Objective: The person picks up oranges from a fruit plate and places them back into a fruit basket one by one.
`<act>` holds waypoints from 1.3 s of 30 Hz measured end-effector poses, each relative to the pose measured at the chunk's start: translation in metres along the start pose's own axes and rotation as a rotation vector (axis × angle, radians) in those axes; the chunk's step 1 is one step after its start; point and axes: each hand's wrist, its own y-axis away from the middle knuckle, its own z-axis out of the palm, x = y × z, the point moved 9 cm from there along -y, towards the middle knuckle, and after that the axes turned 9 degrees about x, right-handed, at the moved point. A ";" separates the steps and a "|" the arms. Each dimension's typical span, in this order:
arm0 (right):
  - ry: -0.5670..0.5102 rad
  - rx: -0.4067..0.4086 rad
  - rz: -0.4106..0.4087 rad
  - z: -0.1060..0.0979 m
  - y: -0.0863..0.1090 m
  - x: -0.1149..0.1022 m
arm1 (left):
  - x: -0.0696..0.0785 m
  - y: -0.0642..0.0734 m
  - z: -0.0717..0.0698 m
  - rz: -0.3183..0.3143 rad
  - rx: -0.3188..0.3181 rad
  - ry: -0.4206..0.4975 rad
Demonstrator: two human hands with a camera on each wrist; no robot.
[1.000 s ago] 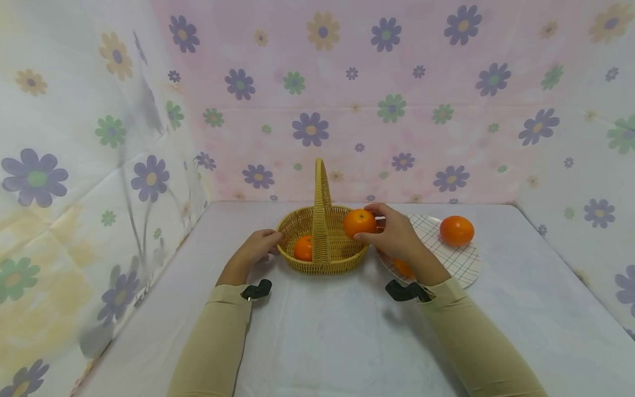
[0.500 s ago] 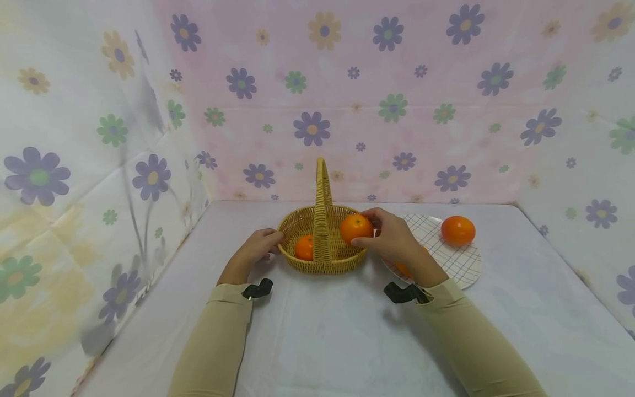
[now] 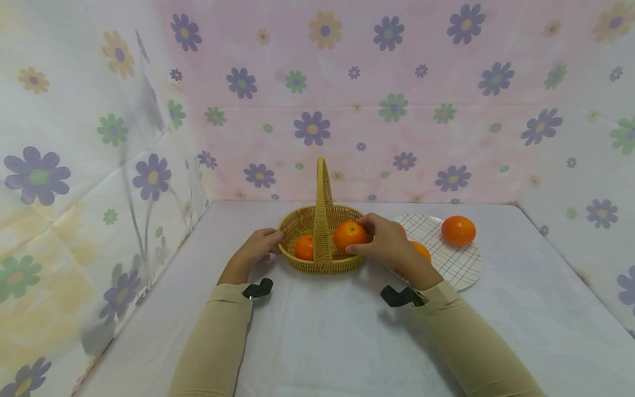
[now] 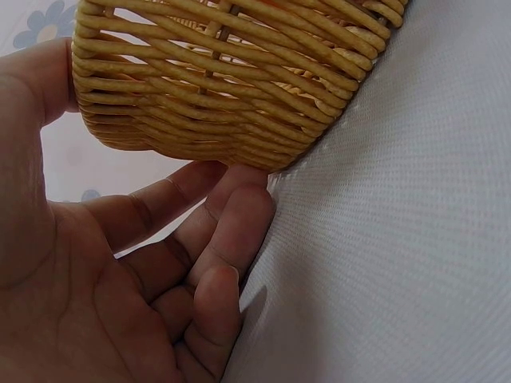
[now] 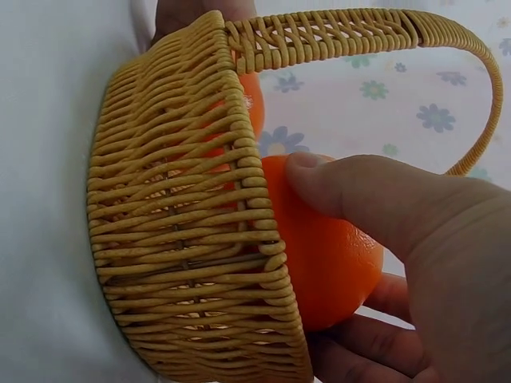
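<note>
A yellow wicker basket [image 3: 324, 268] with a tall arched handle stands on the table. My left hand [image 3: 255, 251] holds its left end; in the left wrist view the thumb lies against the wall and the curled fingertips touch low near the base. With thumb and fingers, my right hand [image 3: 389, 242] grips an orange [image 3: 350, 236] inside the basket's right half. The right wrist view shows this orange [image 5: 327, 247] partly below the rim, thumb on top and fingers behind. Another orange [image 3: 305, 247] lies in the left half, partly behind the handle.
At right, a white plate [image 3: 458, 267] with a grid pattern bears an orange [image 3: 458, 230] near its far edge. More oranges [image 3: 421, 251] on it are partly hidden by my right hand and wrist. Flowered cloth walls [image 3: 273, 99] stand behind and beside the white-covered table [image 3: 317, 331].
My right hand has moved left and down with the orange, from over the basket's right rim into the basket. More of the plate's oranges show. The left hand stays in place.
</note>
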 end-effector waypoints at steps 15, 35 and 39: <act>0.068 -0.046 -0.051 0.011 -0.001 -0.005 | 0.000 0.000 0.000 -0.013 0.004 -0.010; 0.106 -0.034 -0.097 0.018 0.005 -0.012 | 0.001 0.000 0.001 -0.007 0.004 -0.020; 0.114 -0.033 -0.099 0.020 0.004 -0.012 | 0.000 -0.001 0.001 -0.009 0.003 -0.019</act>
